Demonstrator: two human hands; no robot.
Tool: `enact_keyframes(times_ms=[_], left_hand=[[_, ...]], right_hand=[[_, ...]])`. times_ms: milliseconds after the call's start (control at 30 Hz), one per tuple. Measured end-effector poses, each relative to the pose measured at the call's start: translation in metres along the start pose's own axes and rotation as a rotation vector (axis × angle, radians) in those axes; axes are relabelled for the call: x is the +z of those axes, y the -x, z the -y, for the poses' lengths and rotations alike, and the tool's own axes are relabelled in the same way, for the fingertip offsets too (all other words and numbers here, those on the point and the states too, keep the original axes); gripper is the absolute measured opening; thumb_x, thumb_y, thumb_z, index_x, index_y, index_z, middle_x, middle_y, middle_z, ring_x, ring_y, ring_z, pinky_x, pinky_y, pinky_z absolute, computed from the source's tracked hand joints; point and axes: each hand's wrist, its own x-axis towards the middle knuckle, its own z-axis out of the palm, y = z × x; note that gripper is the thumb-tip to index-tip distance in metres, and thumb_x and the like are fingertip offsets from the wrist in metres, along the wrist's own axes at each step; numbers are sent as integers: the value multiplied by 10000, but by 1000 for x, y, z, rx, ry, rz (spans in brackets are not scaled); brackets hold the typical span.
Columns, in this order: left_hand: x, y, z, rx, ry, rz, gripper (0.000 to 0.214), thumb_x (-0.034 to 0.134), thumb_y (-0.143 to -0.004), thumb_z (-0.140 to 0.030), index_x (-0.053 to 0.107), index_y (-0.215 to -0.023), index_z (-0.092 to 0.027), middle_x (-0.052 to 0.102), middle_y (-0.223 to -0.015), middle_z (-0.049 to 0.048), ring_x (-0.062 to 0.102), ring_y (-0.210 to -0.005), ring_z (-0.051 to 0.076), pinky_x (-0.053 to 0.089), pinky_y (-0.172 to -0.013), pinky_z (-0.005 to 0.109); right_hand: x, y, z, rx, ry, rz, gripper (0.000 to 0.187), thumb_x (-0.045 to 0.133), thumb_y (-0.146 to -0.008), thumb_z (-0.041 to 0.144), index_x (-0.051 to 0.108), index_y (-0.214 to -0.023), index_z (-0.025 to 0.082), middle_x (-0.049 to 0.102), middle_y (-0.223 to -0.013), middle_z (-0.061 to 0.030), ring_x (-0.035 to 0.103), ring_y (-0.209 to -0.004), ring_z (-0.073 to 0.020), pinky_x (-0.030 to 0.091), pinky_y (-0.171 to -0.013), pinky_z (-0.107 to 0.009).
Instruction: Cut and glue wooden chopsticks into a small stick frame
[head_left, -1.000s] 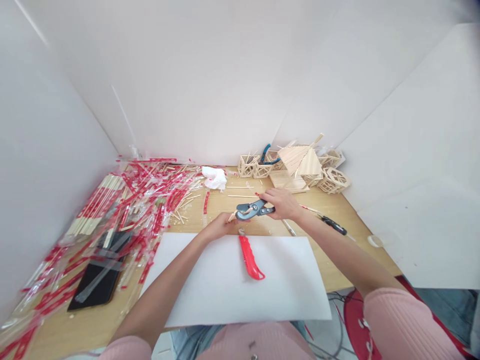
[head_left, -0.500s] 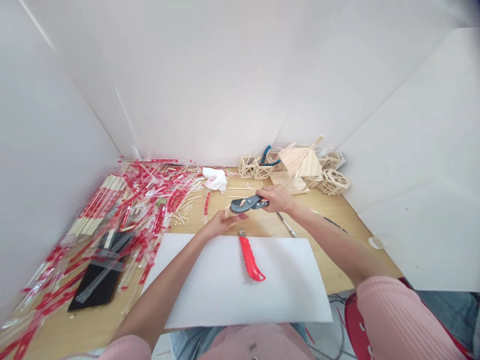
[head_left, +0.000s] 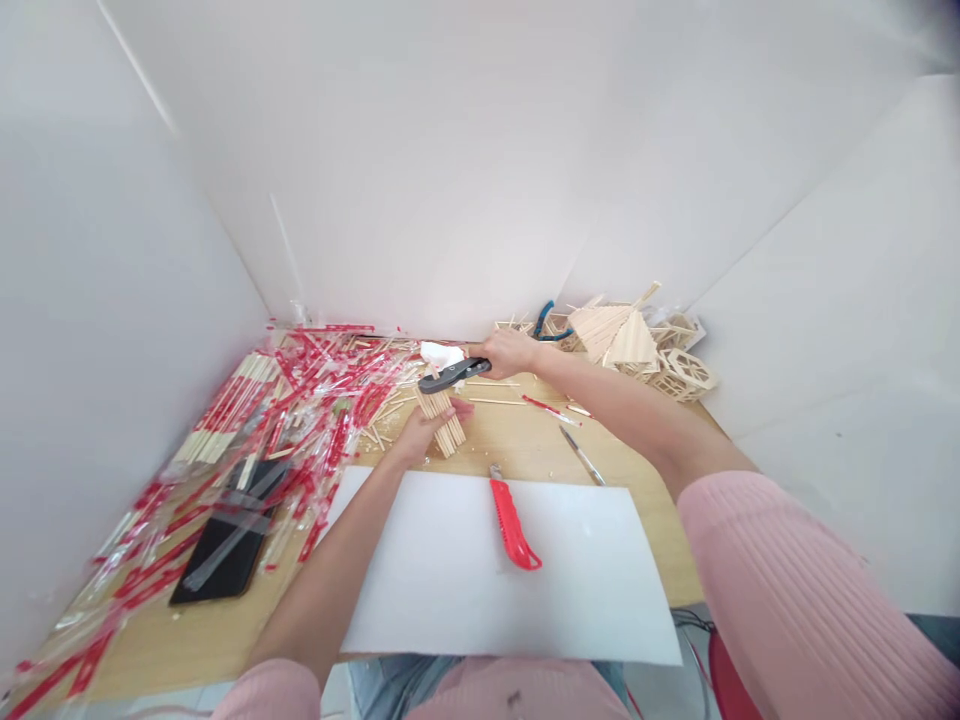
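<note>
My left hand (head_left: pixel 421 432) grips a small flat panel of wooden sticks (head_left: pixel 443 423) held just above the wooden table (head_left: pixel 517 445). My right hand (head_left: pixel 510 352) is closed round the handles of a grey cutter (head_left: pixel 450 375), reaching to the left so that its jaws meet the top edge of the stick panel. A red utility knife (head_left: pixel 512 522) lies on a white sheet (head_left: pixel 510 570) in front of me, nearer than both hands.
Red-and-clear chopstick wrappers (head_left: pixel 300 400) and loose sticks cover the left side, over a black tablet (head_left: pixel 225 545). Stick models (head_left: pixel 645 350) and blue-handled pliers (head_left: pixel 546 318) sit at the back right. A crumpled tissue (head_left: pixel 441 353), a thin metal tool (head_left: pixel 581 457), white walls all round.
Both hands have moved left and farther back with the cutter and the stick piece. The panel in my left hand now shows more fully. The view has shifted a little.
</note>
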Motion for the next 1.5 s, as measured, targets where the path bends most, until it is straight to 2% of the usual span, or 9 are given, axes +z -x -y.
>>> enact_keyframes(times_ms=[200,467,633,733,867,1033,1167,1300,1500], left_hand=[[-13,0,-4,-20,99,-41,378,691,-696,-336,617,-981,-99,655,-1050,163,618,-980,272,450,-899,427],[-12,-1,-4,-59,227,-35,352,685,-713,-303,603,-997,-112,638,-1092,166,611,-998,284,447,-914,458],[-14,-2,-6,-19,269,-63,306,675,-725,-282,614,-984,-132,643,-1089,143,584,-1052,288,424,-954,465],[-14,-1,-8,-30,274,-44,286,666,-735,-258,616,-986,-129,642,-1090,146,576,-1064,292,409,-968,478],[-13,-1,-10,-48,316,-37,276,647,-752,-220,605,-1008,-126,638,-1100,146,553,-1102,283,391,-990,477],[-11,-3,-5,-91,371,-67,231,611,-775,-189,600,-999,-132,632,-1119,132,527,-1139,267,373,-1012,462],[-11,-5,5,-119,416,-92,223,583,-789,-166,587,-1011,-133,620,-1140,125,518,-1152,256,364,-1023,458],[-14,-9,12,-130,440,-145,239,545,-810,-147,574,-1047,-147,611,-1160,109,516,-1156,240,365,-1028,444],[-19,-13,12,-89,444,-211,258,489,-840,-127,559,-1087,-155,601,-1183,96,496,-1180,208,375,-1028,398]], right_hand=[[-4,-33,1,-51,23,65,325,479,-775,355,656,-988,184,701,-820,-111,629,-721,-221,335,-597,-271],[-16,-44,3,-84,49,67,345,462,-802,410,663,-963,181,702,-807,-120,629,-720,-215,334,-608,-270],[-20,-37,9,136,-46,16,499,450,-775,602,640,-969,184,692,-843,-113,624,-791,-245,360,-640,-279],[-5,-11,19,347,-270,-66,470,473,-782,575,602,-1022,192,682,-898,-79,619,-804,-221,374,-626,-257],[36,60,45,631,-559,-189,440,521,-779,501,560,-1077,180,664,-949,-65,614,-811,-193,410,-650,-253],[88,172,94,983,-418,-211,471,577,-720,483,562,-1103,209,638,-990,-100,586,-917,-282,411,-777,-382],[114,240,130,1152,-340,-170,525,553,-719,523,540,-1149,222,630,-959,-121,574,-913,-318,396,-792,-430],[128,271,151,1209,-264,-191,555,520,-741,558,524,-1171,207,609,-990,-133,539,-942,-325,370,-823,-435],[132,274,145,1198,-199,-229,647,535,-720,610,533,-1168,143,573,-1035,-164,493,-988,-337,338,-880,-463]])
